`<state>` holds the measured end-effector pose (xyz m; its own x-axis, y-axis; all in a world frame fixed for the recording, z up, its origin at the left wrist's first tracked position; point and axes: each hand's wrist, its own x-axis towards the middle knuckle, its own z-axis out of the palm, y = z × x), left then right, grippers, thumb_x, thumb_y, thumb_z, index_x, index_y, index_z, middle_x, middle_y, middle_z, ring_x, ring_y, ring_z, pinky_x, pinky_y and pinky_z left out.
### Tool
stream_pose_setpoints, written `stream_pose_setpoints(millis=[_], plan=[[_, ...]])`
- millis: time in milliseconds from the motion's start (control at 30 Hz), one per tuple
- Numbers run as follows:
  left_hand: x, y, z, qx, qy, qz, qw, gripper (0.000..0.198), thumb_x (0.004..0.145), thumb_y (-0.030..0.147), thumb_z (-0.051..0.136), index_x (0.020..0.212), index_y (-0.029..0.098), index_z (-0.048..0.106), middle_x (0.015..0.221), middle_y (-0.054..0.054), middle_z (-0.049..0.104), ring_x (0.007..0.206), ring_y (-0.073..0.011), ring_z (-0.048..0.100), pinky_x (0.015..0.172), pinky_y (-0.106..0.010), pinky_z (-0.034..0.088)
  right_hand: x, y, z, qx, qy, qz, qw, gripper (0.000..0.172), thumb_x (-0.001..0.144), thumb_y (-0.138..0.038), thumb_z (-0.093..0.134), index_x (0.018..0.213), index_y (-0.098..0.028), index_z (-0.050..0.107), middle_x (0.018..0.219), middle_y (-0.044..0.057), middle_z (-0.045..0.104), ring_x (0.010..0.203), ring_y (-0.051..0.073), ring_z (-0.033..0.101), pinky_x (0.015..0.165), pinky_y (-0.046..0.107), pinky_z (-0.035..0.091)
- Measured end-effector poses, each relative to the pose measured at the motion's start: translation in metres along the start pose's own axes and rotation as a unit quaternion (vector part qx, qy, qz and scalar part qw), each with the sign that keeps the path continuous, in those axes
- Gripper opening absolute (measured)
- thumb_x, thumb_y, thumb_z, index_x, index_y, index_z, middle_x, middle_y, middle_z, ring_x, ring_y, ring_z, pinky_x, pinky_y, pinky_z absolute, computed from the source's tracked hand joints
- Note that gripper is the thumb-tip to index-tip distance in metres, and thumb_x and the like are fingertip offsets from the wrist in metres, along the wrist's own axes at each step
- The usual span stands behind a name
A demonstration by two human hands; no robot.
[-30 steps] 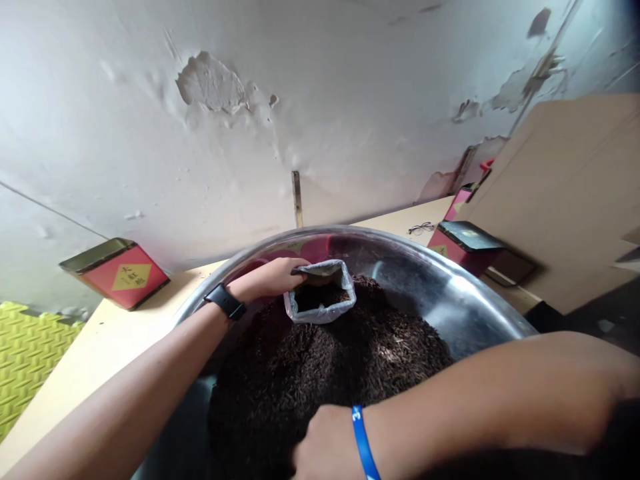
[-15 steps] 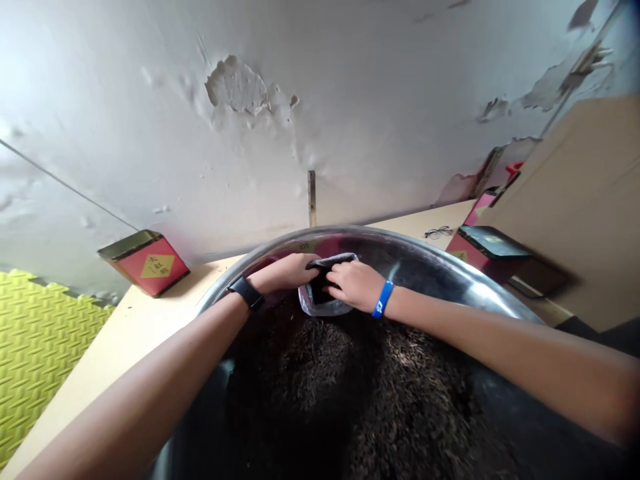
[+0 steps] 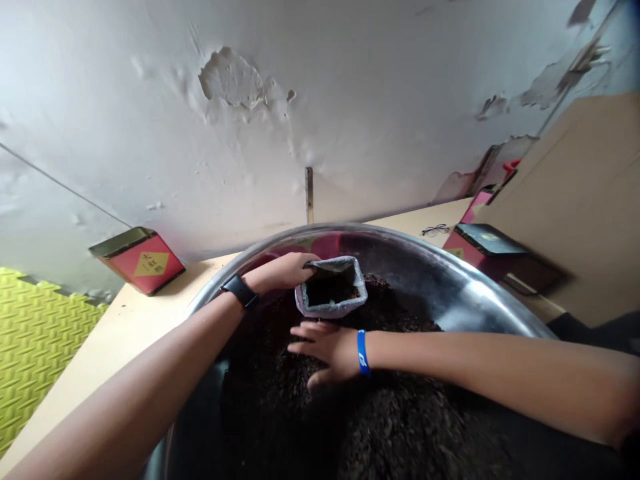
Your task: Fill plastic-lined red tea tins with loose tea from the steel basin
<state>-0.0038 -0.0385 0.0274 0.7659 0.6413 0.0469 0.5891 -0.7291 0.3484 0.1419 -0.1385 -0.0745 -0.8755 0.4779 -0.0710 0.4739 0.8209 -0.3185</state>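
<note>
A wide metal basin (image 3: 480,287) holds a heap of dark loose tea leaves (image 3: 410,413). Near its far side stands a square container, apparently a tea tin (image 3: 340,310), with a plastic bag liner folded over its rim and dark leaves inside. My left hand (image 3: 293,270), with a black watch at the wrist, grips the tin's left rim, its thumb at the liner. Just in front of the tin, my right hand (image 3: 327,350) is low over the leaves, palm down with fingers spread. A blue wristband (image 3: 362,352) is on that wrist.
On the pale table (image 3: 115,340) a red tin (image 3: 153,263) with a yellow diamond label stands left. Another red tin (image 3: 475,250) and eyeglasses (image 3: 435,230) are at the right, near a cardboard sheet (image 3: 580,220). Behind is a peeling wall (image 3: 350,120); yellow foam mat (image 3: 40,353) lies left.
My right hand has come out of the tin's mouth and moved down toward me onto the leaves, its fingers spreading. My left hand keeps its hold on the rim.
</note>
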Motion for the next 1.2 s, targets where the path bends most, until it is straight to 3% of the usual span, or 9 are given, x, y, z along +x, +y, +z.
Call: stream_pose_setpoints(millis=[100, 200, 333, 467, 633, 733, 867, 1033, 1200], plan=[[0.002, -0.004, 0.003, -0.003, 0.001, 0.002, 1.0, 0.038, 0.08, 0.024, 0.039, 0.114, 0.022, 0.055, 0.108, -0.004, 0.062, 0.093, -0.0168, 0.056, 0.08, -0.025, 0.042, 0.004, 0.019, 0.015, 0.06, 0.031, 0.081, 0.994, 0.092, 0.07, -0.061, 0.054, 0.141, -0.015, 0.019, 0.147, 0.017, 0.009, 0.134, 0.031, 0.004, 0.107, 0.046, 0.012], [0.004, -0.007, 0.004, 0.004, 0.006, -0.001, 1.0, 0.039, 0.08, 0.023, 0.039, 0.116, 0.021, 0.055, 0.11, -0.004, 0.061, 0.096, -0.0177, 0.056, 0.082, -0.026, 0.041, 0.005, 0.008, 0.023, 0.166, -0.034, 0.101, 0.98, 0.113, 0.058, -0.068, 0.06, 0.143, -0.014, 0.009, 0.147, 0.015, 0.006, 0.134, 0.031, 0.001, 0.108, 0.044, 0.012], [0.003, -0.007, 0.003, 0.003, 0.001, -0.001, 1.0, 0.038, 0.08, 0.022, 0.04, 0.115, 0.021, 0.055, 0.109, -0.003, 0.062, 0.095, -0.0174, 0.056, 0.083, -0.027, 0.041, 0.001, -0.026, 0.019, 0.231, -0.068, 0.11, 0.964, 0.119, 0.051, -0.068, 0.064, 0.143, -0.015, 0.008, 0.148, 0.011, 0.005, 0.135, 0.029, 0.007, 0.109, 0.039, 0.013], [0.003, -0.004, 0.002, 0.006, -0.001, -0.007, 1.0, 0.037, 0.081, 0.024, 0.039, 0.114, 0.021, 0.055, 0.109, -0.004, 0.061, 0.094, -0.0172, 0.056, 0.083, -0.027, 0.041, 0.001, -0.042, 0.018, 0.234, -0.055, 0.086, 0.967, 0.116, 0.047, -0.063, 0.068, 0.141, -0.018, 0.019, 0.146, 0.01, 0.02, 0.131, 0.032, 0.019, 0.107, 0.042, 0.017], [0.003, -0.003, 0.001, 0.006, -0.006, -0.016, 1.0, 0.037, 0.081, 0.025, 0.039, 0.115, 0.022, 0.055, 0.109, -0.004, 0.061, 0.094, -0.0171, 0.056, 0.082, -0.027, 0.041, -0.001, -0.055, 0.027, 0.176, -0.105, -0.059, 0.977, 0.08, 0.062, -0.054, 0.061, 0.133, -0.026, 0.035, 0.132, 0.009, 0.043, 0.116, 0.026, 0.044, 0.097, 0.037, 0.035], [0.004, -0.003, 0.001, 0.006, -0.006, -0.021, 1.0, 0.037, 0.081, 0.026, 0.04, 0.115, 0.022, 0.055, 0.111, -0.003, 0.061, 0.095, -0.0172, 0.056, 0.082, -0.027, 0.042, -0.007, -0.068, 0.026, 0.065, -0.104, -0.104, 0.987, 0.052, 0.075, -0.046, 0.049, 0.124, -0.03, 0.043, 0.119, 0.005, 0.054, 0.101, 0.022, 0.056, 0.077, 0.031, 0.047], [0.003, -0.002, 0.001, 0.012, 0.001, -0.016, 1.0, 0.038, 0.08, 0.022, 0.039, 0.114, 0.024, 0.055, 0.111, -0.002, 0.061, 0.095, -0.0166, 0.056, 0.082, -0.027, 0.042, -0.01, -0.082, 0.01, -0.05, -0.109, -0.097, 0.988, 0.03, 0.082, -0.036, 0.034, 0.101, -0.031, 0.056, 0.08, 0.0, 0.068, 0.063, 0.018, 0.061, 0.041, 0.029, 0.038], [0.002, -0.004, 0.002, 0.015, 0.014, -0.017, 1.0, 0.034, 0.081, 0.024, 0.038, 0.11, 0.022, 0.057, 0.107, -0.003, 0.063, 0.091, -0.0175, 0.057, 0.078, -0.027, 0.043, -0.002, -0.064, -0.045, -0.154, 0.121, -0.035, 0.98, 0.04, 0.08, -0.057, 0.037, 0.087, -0.024, 0.059, 0.074, 0.001, 0.064, 0.06, 0.016, 0.056, 0.049, 0.028, 0.035], [0.006, -0.011, 0.005, 0.012, 0.006, 0.027, 1.0, 0.033, 0.08, 0.024, 0.041, 0.108, 0.021, 0.058, 0.106, -0.004, 0.064, 0.091, -0.0165, 0.057, 0.08, -0.026, 0.042, -0.007, 0.0, -0.091, -0.223, 0.271, 0.009, 0.936, 0.036, 0.085, -0.045, 0.043, 0.103, -0.017, 0.058, 0.091, 0.008, 0.06, 0.085, 0.018, 0.052, 0.074, 0.032, 0.036]])
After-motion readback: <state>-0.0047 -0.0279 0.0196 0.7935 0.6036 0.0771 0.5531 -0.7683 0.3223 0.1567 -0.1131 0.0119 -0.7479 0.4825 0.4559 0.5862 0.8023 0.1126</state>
